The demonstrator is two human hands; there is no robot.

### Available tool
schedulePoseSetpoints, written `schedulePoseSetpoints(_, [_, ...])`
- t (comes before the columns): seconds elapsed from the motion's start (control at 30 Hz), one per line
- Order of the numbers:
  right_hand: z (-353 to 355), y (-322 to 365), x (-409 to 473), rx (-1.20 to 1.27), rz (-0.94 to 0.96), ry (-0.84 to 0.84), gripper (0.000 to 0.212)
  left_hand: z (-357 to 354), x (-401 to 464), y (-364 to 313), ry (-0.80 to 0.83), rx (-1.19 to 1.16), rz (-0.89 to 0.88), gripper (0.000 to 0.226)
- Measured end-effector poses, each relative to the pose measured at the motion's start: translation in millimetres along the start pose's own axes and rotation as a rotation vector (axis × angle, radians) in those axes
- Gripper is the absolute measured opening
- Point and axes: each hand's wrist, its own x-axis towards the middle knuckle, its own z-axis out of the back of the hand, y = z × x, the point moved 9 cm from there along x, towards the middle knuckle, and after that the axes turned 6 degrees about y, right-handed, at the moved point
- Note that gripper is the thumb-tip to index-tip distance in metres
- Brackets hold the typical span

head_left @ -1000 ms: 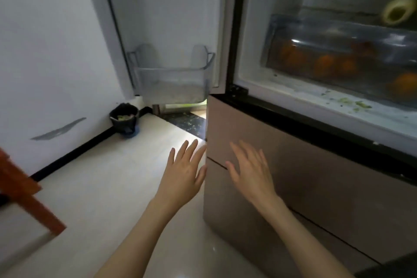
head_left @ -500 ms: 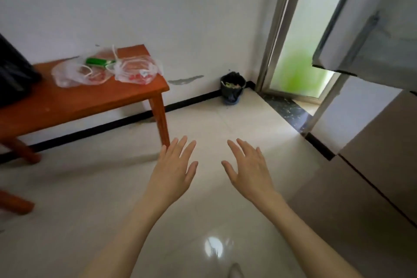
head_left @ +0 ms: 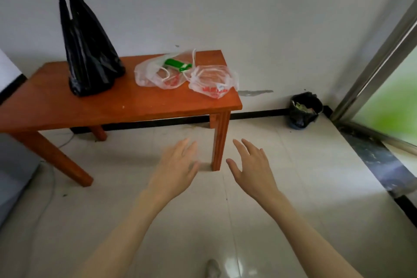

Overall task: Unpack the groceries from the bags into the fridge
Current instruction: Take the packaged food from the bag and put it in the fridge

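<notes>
On table [head_left: 140, 106]: three bags [head_left: 89, 52].

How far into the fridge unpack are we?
Done: can't tell from this view; the fridge isn't visible. In hand: nothing. The left hand and right hand are open and empty, held out toward the table. Left: the black bag and two clear bags sit on the table, a green item showing in one.
</notes>
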Motion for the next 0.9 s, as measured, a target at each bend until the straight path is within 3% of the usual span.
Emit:
schedulePoseSetpoints(0.2, [11,25,109,-0.005,0.097,0.002,0.055,43,81,46,-0.107,-0.027,0.029,0.057])
schedulePoseSetpoints(0.47, [-13,46,236,0.018,0.101,0.086,0.056,40,180,136,-0.034,-0.070,0.126,0.055])
schedulePoseSetpoints(0.9, [-53,113,474,0.107,0.050,0.098,0.052,93,396,282,-0.078,-0.036,-0.002,0.051])
